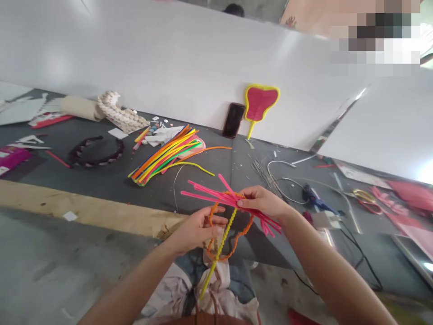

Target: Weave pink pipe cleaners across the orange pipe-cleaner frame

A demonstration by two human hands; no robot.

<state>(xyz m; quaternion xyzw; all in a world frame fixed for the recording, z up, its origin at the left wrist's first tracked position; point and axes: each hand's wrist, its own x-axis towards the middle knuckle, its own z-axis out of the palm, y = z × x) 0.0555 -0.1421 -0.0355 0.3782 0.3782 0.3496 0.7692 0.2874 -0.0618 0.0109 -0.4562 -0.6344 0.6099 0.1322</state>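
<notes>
Just above my lap, my right hand [259, 201] pinches a bunch of pink pipe cleaners [203, 193] where they cross the top of a looped frame. Their ends fan out to both sides of the hand. The frame has a wavy orange pipe-cleaner loop [241, 237] with a twisted yellow pipe-cleaner stem [221, 246] through its middle, running down towards my lap. My left hand [203, 225] is beside the loop's left edge, fingers apart and thumb near the yellow stem. Whether it touches the frame I cannot tell.
A bundle of coloured pipe cleaners [165, 155] lies on the dark table. A phone [234, 119] and a red, yellow-edged fan shape [261, 104] lean against the white panel. Scissors [367, 201], wires [264, 174], a glue gun [318, 201] and a dark braided headband [96, 153] lie around.
</notes>
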